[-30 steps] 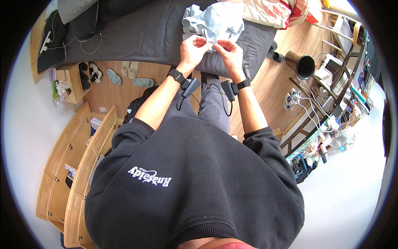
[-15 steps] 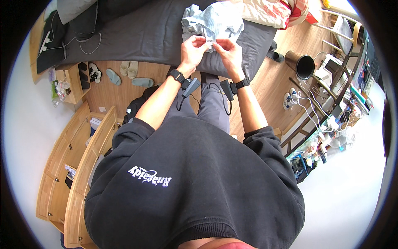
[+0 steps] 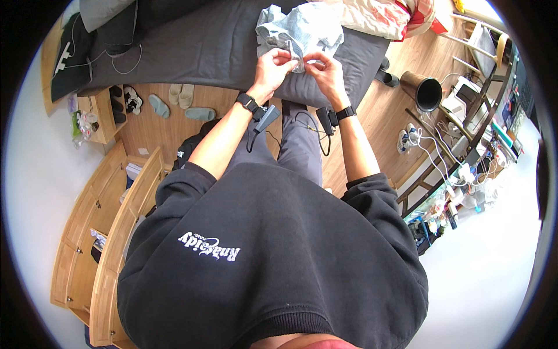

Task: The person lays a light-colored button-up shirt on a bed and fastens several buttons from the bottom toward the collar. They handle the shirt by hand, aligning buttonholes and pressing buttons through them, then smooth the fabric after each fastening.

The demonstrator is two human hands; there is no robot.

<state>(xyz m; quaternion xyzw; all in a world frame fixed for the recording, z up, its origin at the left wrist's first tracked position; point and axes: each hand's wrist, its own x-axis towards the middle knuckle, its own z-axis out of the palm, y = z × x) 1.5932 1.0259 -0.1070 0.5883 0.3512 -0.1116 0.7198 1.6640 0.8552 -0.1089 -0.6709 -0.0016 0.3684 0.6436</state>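
The sweatshirt fills the near view, its sleeves well apart from the cloth. Each wrist carries a strapped-on device, left and right, with a dark cable; a loop could snag on the bed's edge if a wrist swings low. Beyond, the left hand pinches the near edge of the pale striped cloth between thumb and fingers. The right hand has its fingertips at the same edge, just beside the left's (whether they grip or merely touch, I cannot tell). With so small a pinch, the fabric could slip free or bunch if the hands pull unevenly. The cloth lies crumpled on the bed, near its front edge, so a careless drag could bring it over the side toward the floor. The slippers and bin stand well apart, probably harmless. At the far side, the quilt lies close enough that its folds could tangle with the cloth.
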